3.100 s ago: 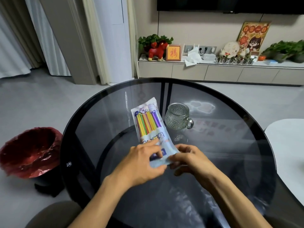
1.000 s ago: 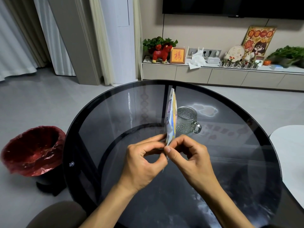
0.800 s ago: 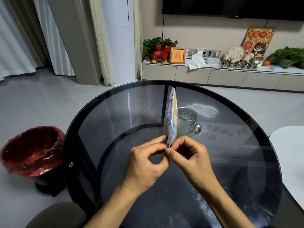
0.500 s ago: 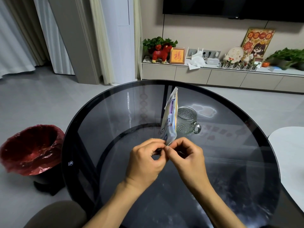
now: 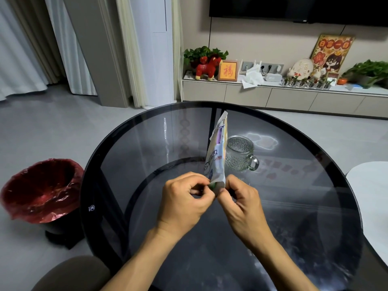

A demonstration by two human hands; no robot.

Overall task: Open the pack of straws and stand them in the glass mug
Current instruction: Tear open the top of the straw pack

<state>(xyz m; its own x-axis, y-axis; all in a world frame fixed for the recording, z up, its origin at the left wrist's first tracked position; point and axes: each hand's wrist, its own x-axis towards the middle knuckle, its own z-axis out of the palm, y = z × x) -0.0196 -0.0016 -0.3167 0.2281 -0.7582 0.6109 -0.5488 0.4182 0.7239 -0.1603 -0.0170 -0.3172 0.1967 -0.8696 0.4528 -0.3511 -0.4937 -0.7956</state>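
The pack of straws (image 5: 217, 152), a white printed plastic bag with coloured straws inside, is held upright and nearly edge-on above the table. My left hand (image 5: 184, 201) and my right hand (image 5: 241, 201) both pinch its near bottom end, thumbs and forefingers close together. The pack leans slightly to the left. Just behind it and to the right stands the glass mug (image 5: 240, 153), textured, upright, handle pointing right, with nothing in it.
The round dark glass table (image 5: 130, 164) carries only the mug. A bin lined with a red bag (image 5: 39, 190) stands on the floor to the left. A white table edge (image 5: 369, 185) is at the right. A brown seat (image 5: 71, 274) is at bottom left.
The pack went from lying flat on the table to being held upright on edge. Over the last second both hands tightened their pinch at its bottom end and the pack turned slightly, showing more of its printed face.
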